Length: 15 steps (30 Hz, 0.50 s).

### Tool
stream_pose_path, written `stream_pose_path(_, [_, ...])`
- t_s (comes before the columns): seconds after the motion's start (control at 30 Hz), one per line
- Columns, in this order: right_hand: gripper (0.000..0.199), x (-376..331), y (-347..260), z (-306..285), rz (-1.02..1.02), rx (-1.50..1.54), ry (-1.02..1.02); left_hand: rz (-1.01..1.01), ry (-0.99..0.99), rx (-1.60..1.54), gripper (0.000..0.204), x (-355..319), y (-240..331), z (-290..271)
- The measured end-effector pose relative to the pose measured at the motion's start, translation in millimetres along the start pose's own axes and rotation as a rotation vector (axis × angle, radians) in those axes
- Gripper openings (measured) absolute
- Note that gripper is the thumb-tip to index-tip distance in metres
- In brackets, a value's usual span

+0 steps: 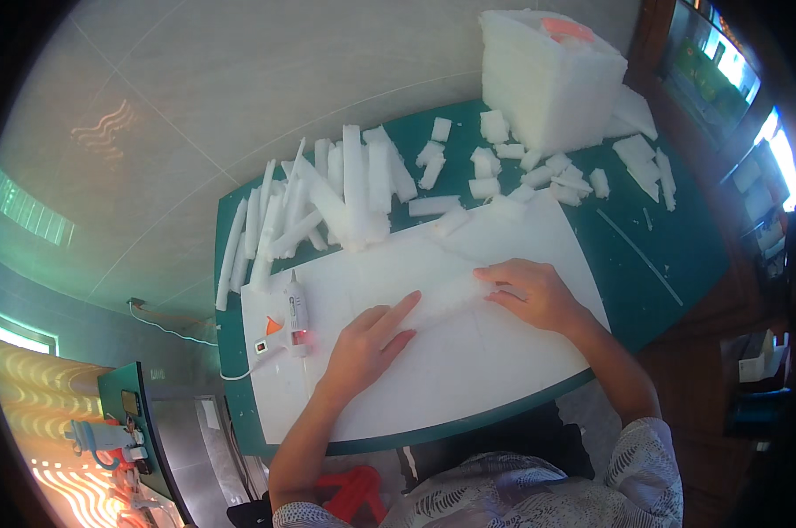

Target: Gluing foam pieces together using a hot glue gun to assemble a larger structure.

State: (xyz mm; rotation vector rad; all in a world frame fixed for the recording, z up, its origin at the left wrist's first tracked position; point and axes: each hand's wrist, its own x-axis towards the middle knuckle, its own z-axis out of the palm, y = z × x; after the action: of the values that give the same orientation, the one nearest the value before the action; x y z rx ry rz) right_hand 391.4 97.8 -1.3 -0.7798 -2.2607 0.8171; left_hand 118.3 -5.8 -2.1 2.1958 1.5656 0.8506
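Foam work at a table, observed from nearby. On the white board (416, 387), which covers much of the green table (680, 255), a white strip (455, 295) lies between the person's two hands; its edges blend into the board. Left hand (372, 343): forefinger straight, thumb well parted from it, fingertips just beside the strip's left end, nothing visibly gripped. Right hand (534, 295): fingers bent, thumb slightly apart from them, at the strip's right end; whether it grips the strip or only touches it, I cannot tell. To the left of the left hand, an orange-triggered glue gun (297, 317) rests on the board, nozzle away from the person, its cord (237, 377) running toward the left edge. Beyond it, long foam sticks (327, 189) lie heaped. Farther right are scattered scraps (495, 128) and a large foam block (539, 84) bearing a pink object (565, 31). A thin rod (640, 255) lies at right.
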Motion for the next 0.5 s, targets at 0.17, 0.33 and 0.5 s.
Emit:
stream_pose_path(0.17, [0.034, -1.1, 3.0, 1.0, -0.017, -0.004, 0.014, -0.009, -0.01, 0.005, 0.06, 0.0, 0.9, -0.6])
stream_pose_path(0.33, [0.035, 1.3, 0.7, 0.6, -0.009, -0.008, 0.004, -0.005, -0.002, 0.011, 0.06, -0.3, 0.0, -0.5])
stream_pose_path(0.5, [0.034, -0.1, 1.8, 1.1, -0.012, -0.018, 0.01, -0.002, 0.004, -0.002, 0.059, -0.2, 0.2, 0.9])
